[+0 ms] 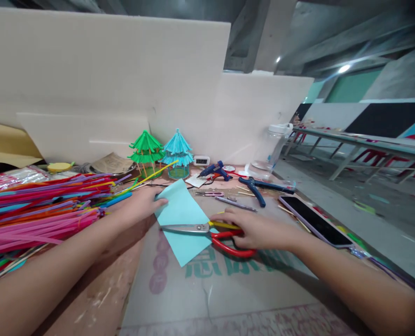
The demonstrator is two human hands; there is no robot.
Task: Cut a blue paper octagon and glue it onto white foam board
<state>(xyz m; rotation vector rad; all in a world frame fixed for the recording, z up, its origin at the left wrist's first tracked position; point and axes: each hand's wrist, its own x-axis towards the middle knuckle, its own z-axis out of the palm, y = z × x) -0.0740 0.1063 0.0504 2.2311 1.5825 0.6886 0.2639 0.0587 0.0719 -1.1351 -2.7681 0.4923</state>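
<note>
- I see the left hand [142, 201] at centre frame, fingers closed narrow on the upper left edge of the light blue paper sheet [182, 219], pinning it flat to the bench [228, 289]
- I see the right hand [259, 229] right of centre, wrapped around the red and yellow handles of the scissors [207, 232]; how far the fingers pass through the loops I cannot tell
- The scissor blades lie across the middle of the sheet, pointing toward the left of the frame, and appear closed or nearly so
- Progress, as I judge it: the sheet shows no visible cut line or detached piece, so cutting looks barely begun or not yet begun; the whole sheet remains to be worked
- A large pile of coloured straws [42, 205] fills the left of the frame, just beside the left forearm
- Two small paper pagoda models, the green model [146, 151] and the blue model [178, 151], stand finished at upper centre against the white board
- Right of centre lie a blue glue gun [216, 170], blue-handled pliers [259, 189] and a phone [314, 219], all apart from both hands
</note>
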